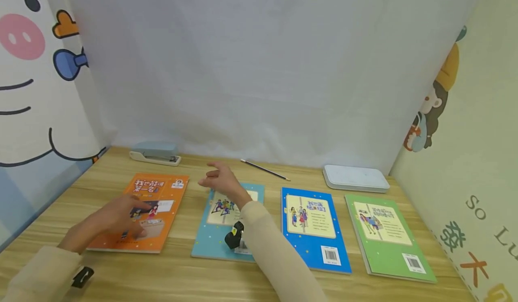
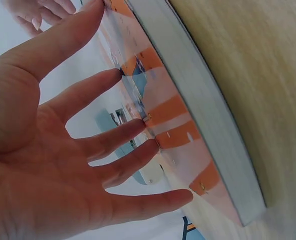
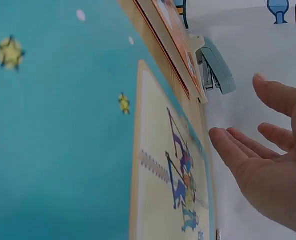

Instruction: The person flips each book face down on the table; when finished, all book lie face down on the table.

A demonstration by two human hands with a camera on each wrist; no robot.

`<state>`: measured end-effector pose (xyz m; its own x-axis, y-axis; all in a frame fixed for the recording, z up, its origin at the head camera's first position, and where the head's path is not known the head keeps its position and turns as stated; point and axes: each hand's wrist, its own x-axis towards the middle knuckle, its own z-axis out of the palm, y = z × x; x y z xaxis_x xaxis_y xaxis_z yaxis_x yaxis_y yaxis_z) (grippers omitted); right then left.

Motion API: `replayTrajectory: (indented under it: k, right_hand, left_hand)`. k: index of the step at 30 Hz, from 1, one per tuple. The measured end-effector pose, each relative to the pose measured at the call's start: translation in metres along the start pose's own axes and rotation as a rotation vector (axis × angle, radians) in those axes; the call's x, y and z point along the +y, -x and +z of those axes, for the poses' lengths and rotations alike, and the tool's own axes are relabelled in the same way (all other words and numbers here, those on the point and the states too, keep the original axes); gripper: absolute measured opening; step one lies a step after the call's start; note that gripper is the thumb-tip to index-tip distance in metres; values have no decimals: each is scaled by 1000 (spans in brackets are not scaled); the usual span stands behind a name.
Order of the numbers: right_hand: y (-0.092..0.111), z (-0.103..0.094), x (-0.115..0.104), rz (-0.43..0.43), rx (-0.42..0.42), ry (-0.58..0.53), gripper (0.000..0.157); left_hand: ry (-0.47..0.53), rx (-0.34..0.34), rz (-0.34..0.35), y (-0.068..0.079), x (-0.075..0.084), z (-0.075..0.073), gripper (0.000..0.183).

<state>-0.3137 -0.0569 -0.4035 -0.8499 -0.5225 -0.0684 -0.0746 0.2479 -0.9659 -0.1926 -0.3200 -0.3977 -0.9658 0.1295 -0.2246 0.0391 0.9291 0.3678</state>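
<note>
My left hand (image 1: 115, 219) is spread over an orange book (image 1: 170, 221) lying flat at the left of the table. In the left wrist view, straight fingertips (image 2: 150, 142) touch or nearly touch the cover of that book (image 2: 175, 107). My right hand (image 1: 222, 180) hovers above the top part of a light blue book (image 1: 202, 243), fingers loosely bent and holding nothing. The right wrist view has the hand (image 3: 267, 145) apart from the light blue book (image 3: 63, 125). My right forearm hides part of this book.
A blue-and-white stapler (image 1: 155, 153) stands at the back left. Behind the books lie a dark pencil (image 1: 265, 170) and a white case (image 1: 356, 178). On the right are a dark blue book (image 1: 297, 252) and a green book (image 1: 384, 259). A white curtain (image 1: 259, 68) hangs behind the table.
</note>
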Motion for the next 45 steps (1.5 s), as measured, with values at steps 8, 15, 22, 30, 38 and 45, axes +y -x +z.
replayTrajectory:
  k: [8,15,22,30,38,45]
  right_hand:
    - [-8,16,1,-3,7,16,72]
    - [-15,27,3,20,-5,-5,76]
    - [-21,41,4,33,-50,39,76]
    - [-26,55,6,28,-18,30,77]
    - [-30,64,5,14,-20,32,77]
    - [-32,66,0,27,-5,73,81]
  left_hand:
    - [-25,7,10,4,-2,5,74]
    - [-65,-4,74,8,-8,7,84]
    - [-52,5,113,14,-10,7,76]
    - [-32,-39,148,16,-12,5,89]
    - [-40,-71,156,18,-15,3,103]
    - [-23,-74,152,20,-14,5,105]
